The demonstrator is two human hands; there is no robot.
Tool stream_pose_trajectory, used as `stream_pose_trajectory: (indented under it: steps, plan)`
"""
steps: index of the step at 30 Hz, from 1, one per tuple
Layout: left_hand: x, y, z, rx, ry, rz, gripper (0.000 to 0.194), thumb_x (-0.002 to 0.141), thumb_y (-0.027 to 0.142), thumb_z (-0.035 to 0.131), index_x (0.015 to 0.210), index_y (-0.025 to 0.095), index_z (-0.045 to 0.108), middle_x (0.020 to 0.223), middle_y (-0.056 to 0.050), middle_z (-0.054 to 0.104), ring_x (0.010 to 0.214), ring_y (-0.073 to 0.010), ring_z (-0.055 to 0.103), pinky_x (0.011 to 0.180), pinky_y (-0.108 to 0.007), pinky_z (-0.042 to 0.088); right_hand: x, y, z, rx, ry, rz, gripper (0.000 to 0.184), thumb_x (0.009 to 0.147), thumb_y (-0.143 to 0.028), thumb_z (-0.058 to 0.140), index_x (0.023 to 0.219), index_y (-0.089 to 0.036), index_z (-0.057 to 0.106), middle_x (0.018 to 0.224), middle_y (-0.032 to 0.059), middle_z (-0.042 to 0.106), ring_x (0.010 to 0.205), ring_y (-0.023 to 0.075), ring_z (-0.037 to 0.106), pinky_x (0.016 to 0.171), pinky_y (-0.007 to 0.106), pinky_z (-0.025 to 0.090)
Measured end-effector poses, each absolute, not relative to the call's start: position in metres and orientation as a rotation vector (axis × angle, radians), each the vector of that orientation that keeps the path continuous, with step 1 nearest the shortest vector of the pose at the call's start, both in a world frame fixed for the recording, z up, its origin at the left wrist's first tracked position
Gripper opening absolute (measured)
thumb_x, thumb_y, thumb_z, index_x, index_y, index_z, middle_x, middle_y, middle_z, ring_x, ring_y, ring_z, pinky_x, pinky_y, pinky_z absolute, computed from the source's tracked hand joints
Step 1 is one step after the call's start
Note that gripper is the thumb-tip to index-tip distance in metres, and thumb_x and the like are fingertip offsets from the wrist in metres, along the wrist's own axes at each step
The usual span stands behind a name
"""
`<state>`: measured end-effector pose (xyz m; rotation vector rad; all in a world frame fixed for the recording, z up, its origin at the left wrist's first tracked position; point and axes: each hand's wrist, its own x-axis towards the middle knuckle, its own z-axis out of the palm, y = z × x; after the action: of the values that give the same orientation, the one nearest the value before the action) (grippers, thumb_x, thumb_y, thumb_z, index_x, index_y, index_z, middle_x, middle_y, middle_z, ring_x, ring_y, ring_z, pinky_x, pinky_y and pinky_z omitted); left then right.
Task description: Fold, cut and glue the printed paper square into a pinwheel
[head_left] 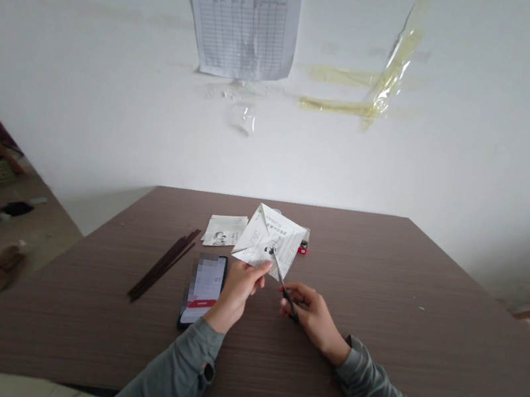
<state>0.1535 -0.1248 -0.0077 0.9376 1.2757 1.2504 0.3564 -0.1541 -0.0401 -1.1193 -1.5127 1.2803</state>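
My left hand pinches the lower edge of a square sheet of printed paper between thumb and fingers. Slits run inward from the corners of this sheet, and dark figures are printed near its middle. In my right hand is a slim tool with a black handle and a narrow metal shaft; its exact kind is unclear. The tool's tip meets or overlaps the sheet near the middle; whether it goes through, I cannot tell. Both hands are above the table.
Left of the sheet lie more printed papers, a bundle of thin dark sticks and a phone with its screen lit. A small red box is partly hidden behind the sheet. The white wall rises at the table's far edge.
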Motion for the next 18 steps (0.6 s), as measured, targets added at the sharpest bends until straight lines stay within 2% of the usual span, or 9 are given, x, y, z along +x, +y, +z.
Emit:
stream_pose_trajectory:
  steps: [6,18]
  plan:
    - [0.1538,-0.1267,-0.0109,0.977,1.279,1.225,0.047,0.088,0.035,0.104,0.063,0.023,0.066,0.053,0.003,0.057,0.051,-0.0101,0.044,0.054,-0.027,0.023,0.3564,-0.1544,-0.0402,-1.114,-1.511,1.282,0.050,0.083,-0.070,0.100,0.106,-0.027,0.093,0.079,0.0096,0.089,0.079,0.0365,0.083,0.080,0.049,0.067]
    - [0.1559,-0.1267,-0.0107,0.967,1.287,1.214,0.043,0.085,0.034,0.104,0.064,0.024,0.068,0.052,0.004,0.058,0.050,-0.0101,0.044,0.052,-0.025,0.023,0.3559,-0.1537,-0.0417,-1.128,-1.500,1.254,0.053,0.081,-0.075,0.102,0.104,-0.028,0.096,0.078,0.0085,0.089,0.079,0.0369,0.083,0.081,0.050,0.068]
